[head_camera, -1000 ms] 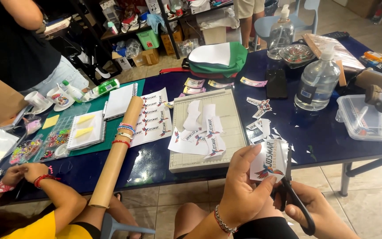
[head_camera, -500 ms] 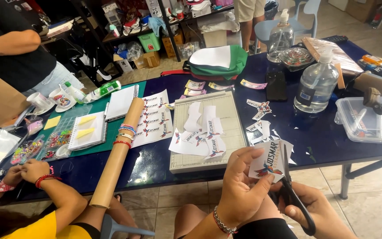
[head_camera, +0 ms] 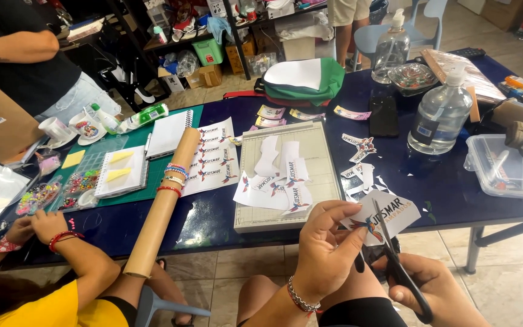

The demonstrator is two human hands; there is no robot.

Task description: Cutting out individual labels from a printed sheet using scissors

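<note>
Left hand (head_camera: 325,251) pinches a sticker (head_camera: 388,212); right hand (head_camera: 437,290) grips scissors (head_camera: 394,260); best to cut slowly, close along the outline

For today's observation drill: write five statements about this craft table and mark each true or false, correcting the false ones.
1. The left hand holds a paper cutout. True.
2. The right hand holds a pen. False: it holds scissors.
3. Bracelets ring the cardboard tube. True.
4. The cutting board is bare. False: paper pieces lie on it.
5. The clear bottle lies on its side. False: it stands upright.
</note>
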